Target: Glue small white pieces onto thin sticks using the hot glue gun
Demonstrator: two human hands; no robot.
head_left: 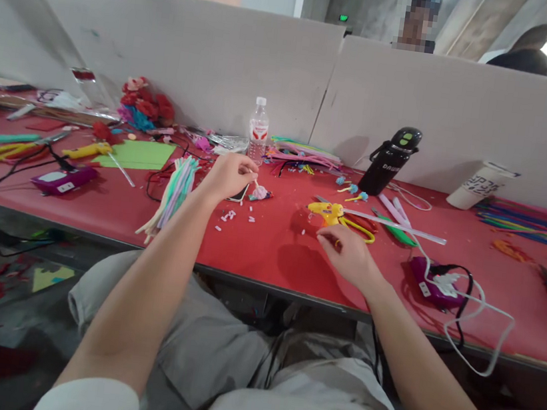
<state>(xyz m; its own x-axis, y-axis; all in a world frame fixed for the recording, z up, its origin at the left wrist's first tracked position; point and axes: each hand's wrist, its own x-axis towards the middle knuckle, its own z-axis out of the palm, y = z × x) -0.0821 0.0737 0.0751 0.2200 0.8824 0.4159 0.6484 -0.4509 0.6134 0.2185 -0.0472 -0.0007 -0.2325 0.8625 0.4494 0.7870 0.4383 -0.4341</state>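
My left hand (231,176) is closed in a pinch over the middle of the table. From its fingertips a thin pale stem runs down to a small pink and white fuzzy flower (259,194). Partly hidden under that hand is a phone (239,194). Short pale pink bits (230,215) lie scattered close by. To the right, my right hand (345,251) has its thumb and fingers pinched together just above the tabletop; anything between them is too small to make out. Just beyond it rests a yellow glue gun (328,211) with a clear glue stick, beside yellow-handled scissors (358,228).
Left of my left arm lies a bundle of pastel pipe cleaners (177,189). Behind stand a water bottle (258,132) and a black flask (391,160). Purple power sockets (437,284) with loose cables sit at right, another (65,179) at left. White partitions (196,60) border the back.
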